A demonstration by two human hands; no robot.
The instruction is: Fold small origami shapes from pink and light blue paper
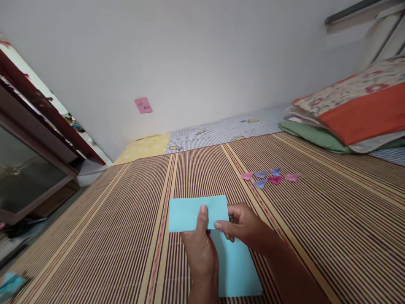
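Note:
A light-blue sheet of paper [186, 214], folded into a rectangle, is held up above the striped mat. My left hand [202, 253] grips it from below, its thumb flat on the near face and its fingers hidden behind. At the paper's lower right corner, my right hand [243, 226] pinches the edge between thumb and fingers. Beneath my hands lies another light-blue paper [238, 270] on the mat, partly covered by my left hand; whether it is one sheet or a stack I cannot tell.
Several small folded paper pieces, pink and bluish, including a magenta one [275, 180], lie on the striped mat [300, 236]. Folded bedding [363, 114] is piled at right. A pink note [143, 105] is on the wall. A blue crumpled item [12, 285] lies at lower left.

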